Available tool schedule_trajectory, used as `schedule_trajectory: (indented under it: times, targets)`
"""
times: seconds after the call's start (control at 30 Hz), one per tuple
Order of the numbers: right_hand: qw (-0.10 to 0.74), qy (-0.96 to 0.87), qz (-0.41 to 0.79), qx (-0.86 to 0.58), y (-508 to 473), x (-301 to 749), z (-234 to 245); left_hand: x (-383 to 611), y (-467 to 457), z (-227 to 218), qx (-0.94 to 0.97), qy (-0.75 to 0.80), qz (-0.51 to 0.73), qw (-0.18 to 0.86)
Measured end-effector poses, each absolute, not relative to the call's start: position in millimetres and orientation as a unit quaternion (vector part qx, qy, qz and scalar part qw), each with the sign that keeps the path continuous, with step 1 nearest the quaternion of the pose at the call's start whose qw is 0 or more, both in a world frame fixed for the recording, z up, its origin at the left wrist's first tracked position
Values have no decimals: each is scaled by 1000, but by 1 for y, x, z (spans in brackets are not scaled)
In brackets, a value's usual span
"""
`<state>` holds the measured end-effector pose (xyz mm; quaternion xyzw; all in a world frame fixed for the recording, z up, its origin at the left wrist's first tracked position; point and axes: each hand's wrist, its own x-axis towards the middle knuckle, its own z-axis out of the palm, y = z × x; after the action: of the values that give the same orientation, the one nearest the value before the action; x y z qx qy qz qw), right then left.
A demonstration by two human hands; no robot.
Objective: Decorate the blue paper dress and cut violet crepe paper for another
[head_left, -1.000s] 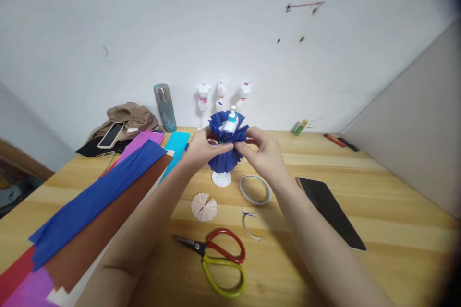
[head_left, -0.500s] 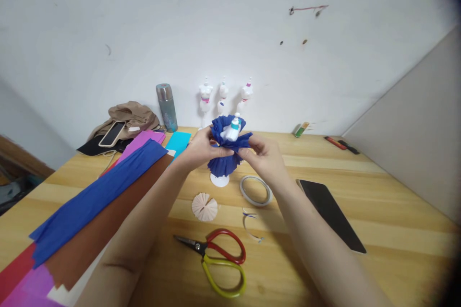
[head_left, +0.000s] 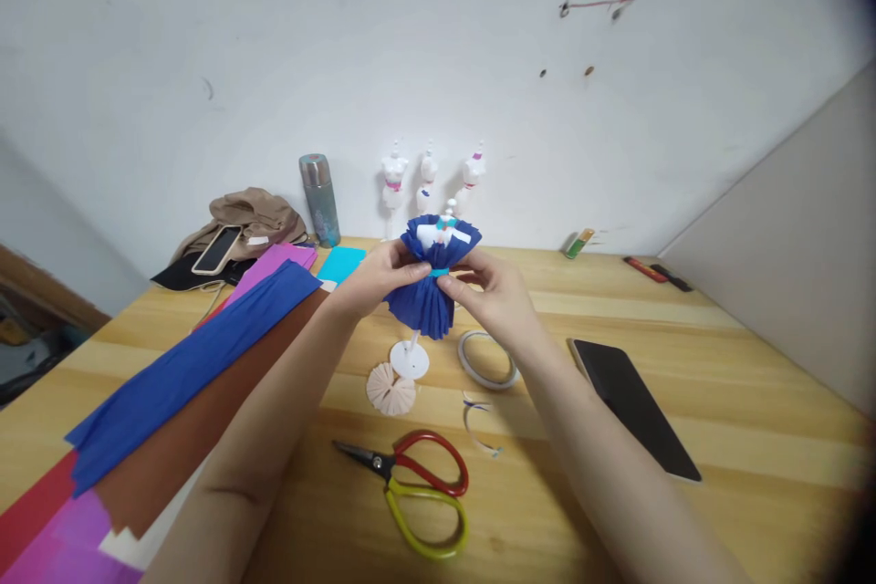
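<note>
A small white mannequin [head_left: 433, 237] on a round base wears a pleated blue paper dress [head_left: 424, 306] that flares above and below a turquoise waistband [head_left: 438, 273]. From the left, my left hand [head_left: 383, 276] grips the dress at the waist, its thumb lying by the band. My right hand [head_left: 494, 292] pinches the same waist from the right, thumb in front. The fingers behind the paper are partly hidden. Below, the mannequin's base tilts close to a pleated cream paper disc [head_left: 391, 390] on the table.
Scissors [head_left: 403, 484], a tape roll [head_left: 465, 356] and curled strips [head_left: 479, 438] lie in front. A dark tablet-like slab [head_left: 633, 406] is at right. Coloured paper sheets [head_left: 184, 383] cover the left. Several white mannequins and a flask [head_left: 320, 201] stand by the wall.
The mannequin has tipped more upright, so the turquoise waistband and the front of the lower skirt now show. Both hands stay on the waist. The view has shifted slightly.
</note>
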<state>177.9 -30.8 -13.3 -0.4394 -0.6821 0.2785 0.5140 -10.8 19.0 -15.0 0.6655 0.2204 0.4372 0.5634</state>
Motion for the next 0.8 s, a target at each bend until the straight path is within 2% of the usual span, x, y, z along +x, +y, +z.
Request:
schedule_trajectory:
  times: [0.23, 0.47, 0.8]
  targets:
    - [554, -688, 182, -431, -41, 177, -8, -5, 13, -11, 683, 229, 465, 514]
    - [521, -658, 307, -448, -32, 181, -13, -11, 16, -13, 684, 202, 403, 573]
    - [530, -647, 366, -409, -31, 184, -14, -12, 15, -12, 727, 228, 383, 523]
